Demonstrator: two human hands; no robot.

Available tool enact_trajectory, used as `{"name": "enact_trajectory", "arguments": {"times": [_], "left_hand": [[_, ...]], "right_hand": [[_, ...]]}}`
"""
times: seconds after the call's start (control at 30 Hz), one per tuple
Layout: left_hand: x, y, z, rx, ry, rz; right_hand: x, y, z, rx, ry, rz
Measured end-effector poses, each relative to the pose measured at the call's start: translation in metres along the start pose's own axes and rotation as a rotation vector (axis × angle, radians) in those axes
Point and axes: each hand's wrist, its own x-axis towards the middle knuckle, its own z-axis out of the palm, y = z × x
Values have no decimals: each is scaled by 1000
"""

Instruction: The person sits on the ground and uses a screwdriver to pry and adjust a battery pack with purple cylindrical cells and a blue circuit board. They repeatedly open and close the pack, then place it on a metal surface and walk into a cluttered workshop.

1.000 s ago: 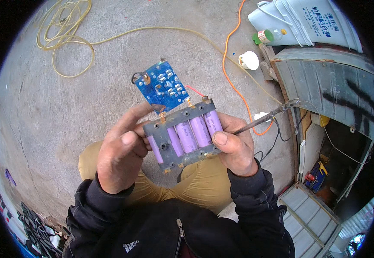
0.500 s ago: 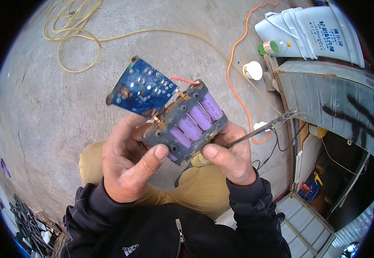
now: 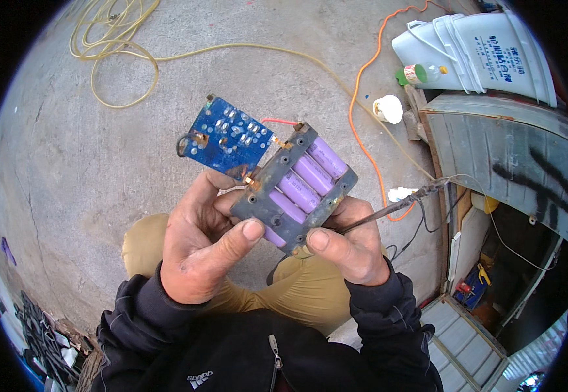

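While gripped between left hand [image 3: 202, 245], right hand [image 3: 349, 245], battery pack [image 3: 295, 187]

Bare concrete floor [image 3: 68, 196] all around. Coiled yellowish hose [image 3: 111, 46] at its far left; orange cable [image 3: 362, 85] trailing across its right part. White buckets [image 3: 486, 52] lying at its far right edge, green-capped bottle [image 3: 421, 73] just beside them, grey metal sheet [image 3: 499, 150] below.

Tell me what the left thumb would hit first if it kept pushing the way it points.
Probably nothing new: the left hand already has its thumb pressed on the grey battery holder with purple cells, opposite the right hand; depth is unclear.
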Motion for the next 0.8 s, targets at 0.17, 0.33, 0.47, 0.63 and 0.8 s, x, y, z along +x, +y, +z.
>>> {"name": "enact_trajectory", "arguments": {"times": [0.17, 0.33, 0.47, 0.63, 0.8], "left_hand": [[-2, -7, 3, 16, 48, 39], [-2, -4, -8, 143, -19, -90], [-8, -2, -3, 74, 30, -340], [-7, -1, 0, 174, 89, -398], [-7, -2, 1, 187, 134, -407]], "right_hand": [[1, -3, -1, -48, -44, 171], [3, -3, 3, -61, -84, 156], [4, -1, 9, 0, -89, 87], [1, 2, 8, -80, -103, 157], [0, 8, 9, -81, -73, 186]]}}
